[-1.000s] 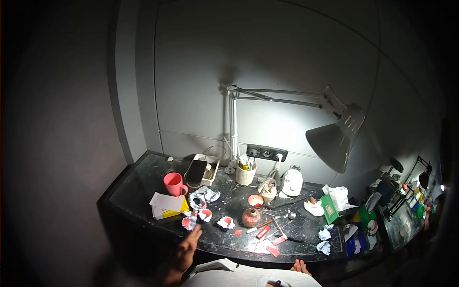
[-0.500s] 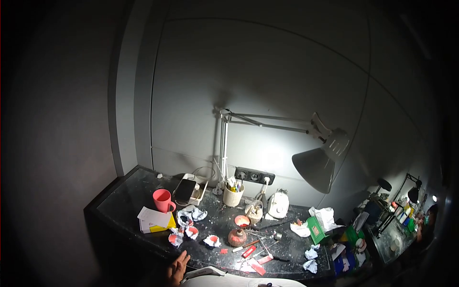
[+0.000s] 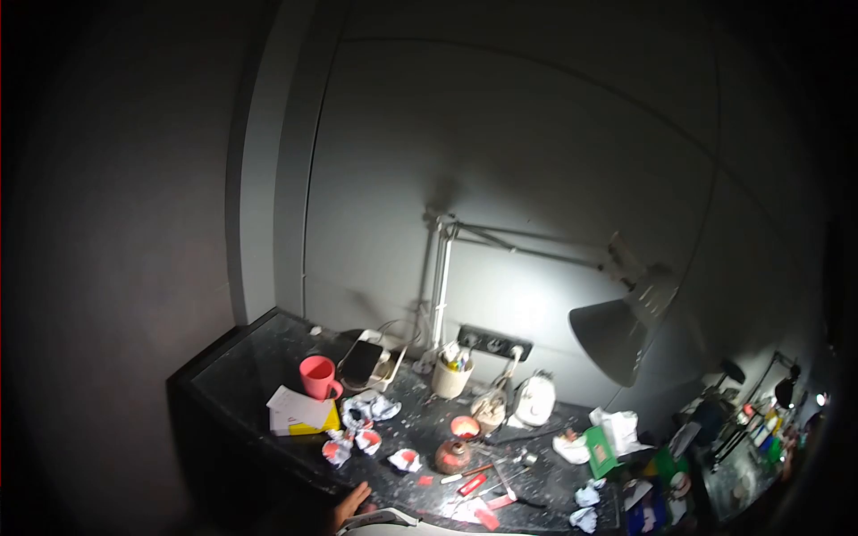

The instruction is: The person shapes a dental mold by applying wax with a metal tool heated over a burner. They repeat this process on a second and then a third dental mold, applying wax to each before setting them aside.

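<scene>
At the front edge of the dark workbench [image 3: 228,375] my left hand [image 3: 350,506] shows low in the view, fingers stretched out and nothing in them. Nearest to it lie crumpled white papers with red-pink material in them [image 3: 407,460]. A white curved thing [image 3: 393,516] beside the hand runs along the bottom edge of the view. Further right are a round reddish pot [image 3: 453,456], a small red bowl [image 3: 465,427], a red lighter-like piece [image 3: 472,484] and several thin tools [image 3: 505,481]. My right hand is out of view.
A pink mug [image 3: 317,377] stands behind papers and a yellow packet [image 3: 315,422]. Behind are a phone [image 3: 362,362] in a white tray, a cup of tools [image 3: 451,377] and a white device [image 3: 535,399]. A lamp [image 3: 612,339] overhangs; a green box [image 3: 601,451] sits right.
The view has tilted and shifted, so the bench things appear further right and mostly lower. My left hand shows less, lower at the frame's bottom. No bench object has visibly moved.
</scene>
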Demonstrator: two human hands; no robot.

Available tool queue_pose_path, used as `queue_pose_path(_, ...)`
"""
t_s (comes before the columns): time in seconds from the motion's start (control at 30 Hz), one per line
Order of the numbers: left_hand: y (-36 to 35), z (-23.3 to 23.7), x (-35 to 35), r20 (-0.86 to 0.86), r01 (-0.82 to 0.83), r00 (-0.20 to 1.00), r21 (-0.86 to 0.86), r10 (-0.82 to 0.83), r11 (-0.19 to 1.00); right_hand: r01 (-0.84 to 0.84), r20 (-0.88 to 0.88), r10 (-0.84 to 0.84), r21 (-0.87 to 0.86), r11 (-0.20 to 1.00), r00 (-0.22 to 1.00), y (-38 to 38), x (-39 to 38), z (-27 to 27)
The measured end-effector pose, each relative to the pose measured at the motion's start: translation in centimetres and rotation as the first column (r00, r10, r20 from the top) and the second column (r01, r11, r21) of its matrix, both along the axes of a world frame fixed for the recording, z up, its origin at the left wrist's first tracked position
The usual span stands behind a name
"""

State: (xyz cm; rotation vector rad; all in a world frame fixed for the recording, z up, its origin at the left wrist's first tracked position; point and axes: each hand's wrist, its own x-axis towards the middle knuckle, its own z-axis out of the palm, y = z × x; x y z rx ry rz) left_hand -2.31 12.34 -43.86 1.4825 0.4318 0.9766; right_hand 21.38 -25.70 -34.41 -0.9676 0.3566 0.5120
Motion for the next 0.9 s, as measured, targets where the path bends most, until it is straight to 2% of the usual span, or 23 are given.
queue_pose_path(0.03, -0.8, 0.6, -0.2, -0.039, -0.058, 0.997, 0.075, 0.061, 0.996, -0.016, 0.046, 0.016, 0.005, 1.000, 0.999, 0.0, -0.5, 0.4)
queue_pose_path(0.1, -2.3, 6.7, -0.3, -0.083, -0.190, 0.974, 0.220, 0.212, 0.957, -0.113, 0.237, 0.095, 0.064, 0.992, 0.967, 0.4, -1.0, 1.4)
queue_pose_path(0.17, -3.3, 14.2, -0.8, -0.198, -0.149, 0.957, 0.291, 0.211, 0.945, -0.136, 0.415, 0.107, 0.042, 0.990, 0.904, 2.8, -2.1, 4.2)
queue_pose_path(0.2, -3.0, 15.6, -0.6, -0.176, -0.138, 0.963, 0.332, 0.205, 0.933, 0.072, 0.424, -0.046, -0.045, 0.996, 0.905, 6.0, -3.1, 7.7)
queue_pose_path(0.23, -2.8, 16.3, -0.3, -0.147, -0.132, 0.969, 0.369, 0.198, 0.920, 0.136, 0.447, -0.081, -0.092, 0.986, 0.891, 7.9, -3.3, 9.7)
queue_pose_path(0.3, -2.1, 18.3, 0.3, -0.196, -0.048, 0.970, 0.421, 0.143, 0.906, 0.126, 0.528, -0.055, -0.099, 0.987, 0.847, 10.1, -2.6, 10.0)
queue_pose_path(0.37, -0.8, 19.3, 1.4, -0.286, 0.033, 0.950, 0.485, 0.122, 0.874, 0.026, 0.584, 0.022, -0.075, 0.997, 0.812, 12.5, -2.3, 9.6)
queue_pose_path(0.43, 0.3, 19.5, 2.8, -0.301, 0.032, 0.939, 0.552, 0.163, 0.833, -0.066, 0.598, 0.106, -0.089, 0.994, 0.795, 14.6, -3.0, 9.3)
queue_pose_path(0.5, 1.7, 18.3, 4.2, -0.326, 0.068, 0.935, 0.558, 0.143, 0.827, -0.199, 0.659, 0.226, -0.117, 0.973, 0.718, 15.8, -3.7, 8.8)
queue_pose_path(0.57, 2.3, 18.0, 5.9, -0.479, 0.175, 0.824, 0.722, 0.301, 0.670, -0.293, 0.766, 0.314, -0.171, 0.941, 0.561, 16.9, -3.9, 9.5)
queue_pose_path(0.6, 2.6, 17.3, 6.6, -0.533, 0.210, 0.782, 0.714, 0.324, 0.668, -0.298, 0.769, 0.313, -0.167, 0.940, 0.557, 17.4, -3.5, 10.4)
queue_pose_path(0.63, 2.8, 17.0, 7.1, -0.528, 0.203, 0.782, 0.719, 0.332, 0.664, -0.342, 0.824, 0.355, -0.211, 0.916, 0.442, 18.1, -3.0, 11.5)
queue_pose_path(0.67, 3.1, 17.0, 7.9, -0.569, 0.249, 0.725, 0.742, 0.388, 0.623, -0.374, 0.869, 0.381, -0.255, 0.892, 0.317, 19.1, -2.3, 12.6)
queue_pose_path(0.7, 3.4, 17.2, 8.6, -0.606, 0.299, 0.661, 0.753, 0.443, 0.586, -0.385, 0.892, 0.364, -0.247, 0.889, 0.267, 20.1, -1.5, 13.3)
queue_pose_path(0.77, 3.9, 18.8, 9.5, -0.614, 0.312, 0.645, 0.755, 0.455, 0.577, -0.357, 0.928, 0.331, -0.255, 0.898, 0.170, 21.9, 0.1, 15.5)
queue_pose_path(0.83, 5.1, 19.8, 10.3, -0.557, 0.269, 0.712, 0.779, 0.427, 0.567, -0.373, 0.941, 0.253, -0.157, 0.914, 0.225, 23.5, 1.2, 16.0)
queue_pose_path(0.87, 5.7, 20.5, 10.7, -0.548, 0.252, 0.745, 0.760, 0.381, 0.599, -0.366, 0.946, 0.247, -0.159, 0.917, 0.209, 24.0, 1.9, 15.9)
queue_pose_path(0.9, 6.3, 21.5, 11.2, -0.555, 0.268, 0.764, 0.737, 0.328, 0.621, -0.366, 0.937, 0.229, -0.123, 0.923, 0.263, 24.4, 2.2, 15.6)
